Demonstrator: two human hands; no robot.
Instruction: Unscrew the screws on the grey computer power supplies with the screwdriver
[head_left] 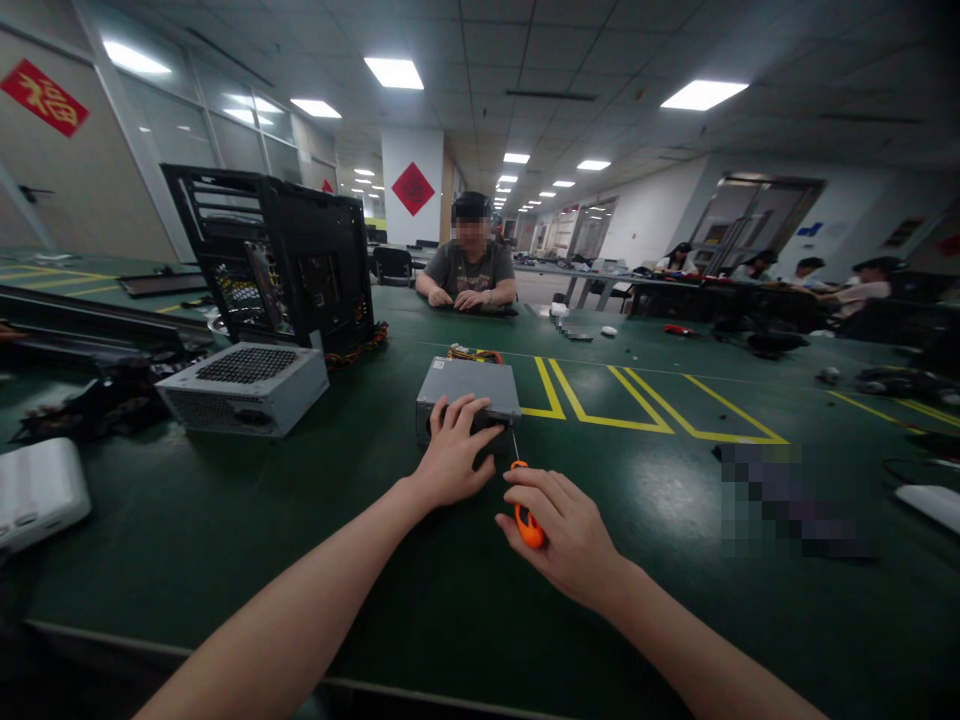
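Note:
A grey power supply unit [472, 385] lies on the green table [300, 520] in front of me, with coloured cables at its far side. My left hand [454, 455] rests flat against its near face, fingers spread. My right hand [559, 535] grips an orange-handled screwdriver [526, 518], whose thin shaft points up at the near right corner of the unit.
A second, silver power supply [244, 388] and an open black computer case [281, 255] stand at the left. A white object [41, 490] sits at the far left edge. A person [471, 265] sits across the table. Yellow lines [622, 405] mark the tabletop at right.

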